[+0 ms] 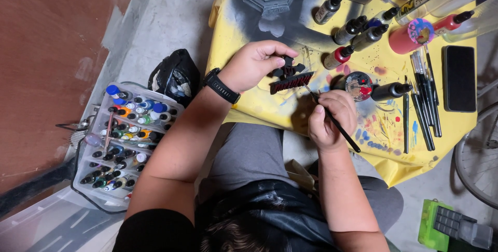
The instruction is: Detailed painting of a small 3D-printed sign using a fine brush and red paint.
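Here, beside the yellow-covered surface (pixel 270 108), a clear bin (pixel 83 177) holds rows of small paint bottles (pixel 124 127). Your left hand (pixel 251 65) closes around a dark red-painted miniature piece (pixel 289 77) over that surface; your right hand (pixel 332 117) pinches a thin brush (pixel 334 122), tip touching the piece.

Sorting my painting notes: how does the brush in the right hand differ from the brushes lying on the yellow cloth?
The held brush is gripped by the right hand, slanted, tip toward the dark piece. The loose brushes lie flat, untouched, roughly parallel. All are thin with dark handles.
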